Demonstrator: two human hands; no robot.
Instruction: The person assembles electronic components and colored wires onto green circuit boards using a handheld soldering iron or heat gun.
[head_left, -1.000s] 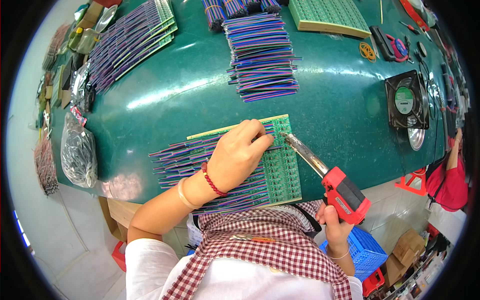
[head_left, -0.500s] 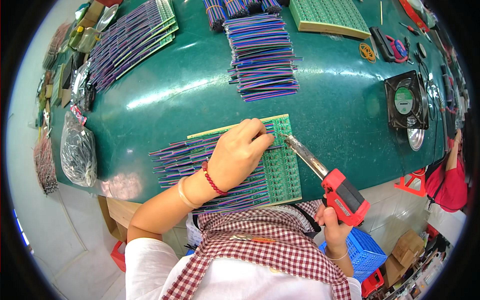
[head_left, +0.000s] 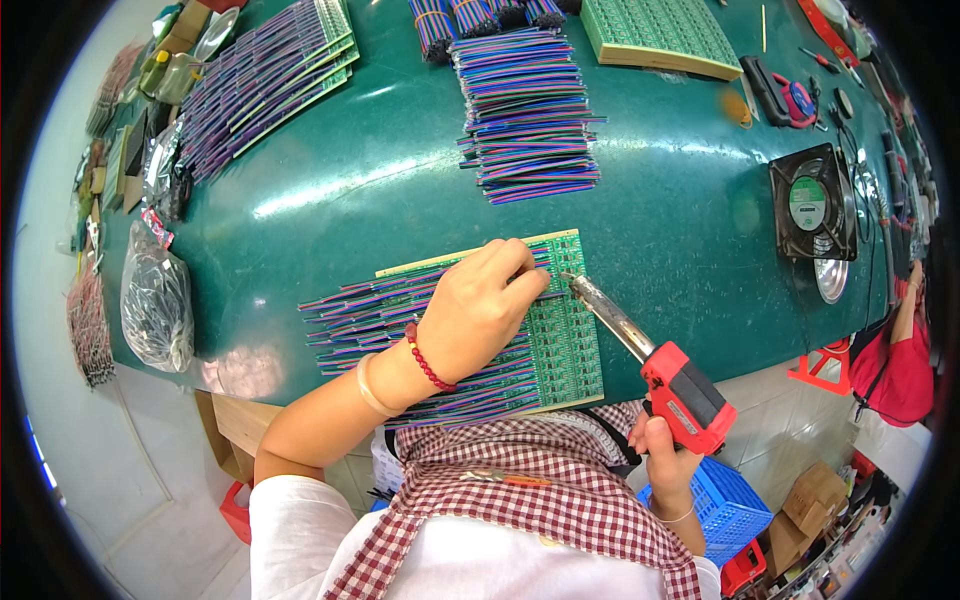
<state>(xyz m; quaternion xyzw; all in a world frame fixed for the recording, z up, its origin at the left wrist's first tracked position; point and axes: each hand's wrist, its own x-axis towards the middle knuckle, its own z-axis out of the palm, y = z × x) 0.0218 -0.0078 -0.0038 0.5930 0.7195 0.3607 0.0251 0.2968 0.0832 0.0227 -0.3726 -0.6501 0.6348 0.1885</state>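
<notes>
In front of me lies a green circuit board panel (head_left: pixel 568 350), with rows of thin multicoloured wires (head_left: pixel 350 318) trailing off its left side. My left hand (head_left: pixel 482 295) reaches across the panel, its fingers pinched together at the end of a wire near the upper right part. The wire's far end under the palm is hidden. My right hand (head_left: pixel 664 455) grips a red and black soldering gun (head_left: pixel 690 395) by its handle. The gun slants up and left, and its metal tip meets the board close beside my left fingertips.
A stack of wires (head_left: pixel 525 120) lies beyond the panel, with bundled wires (head_left: pixel 432 28) behind. Wired panels (head_left: pixel 270 85) sit far left, bare green boards (head_left: pixel 660 35) far right. A black fan (head_left: pixel 812 200) stands right; a bag (head_left: pixel 157 305) lies left. Another person's red garment (head_left: pixel 895 370) shows at right.
The soldering gun's body has shifted very slightly left and down, its tip staying at the same spot on the board. My left hand has hardly moved.
</notes>
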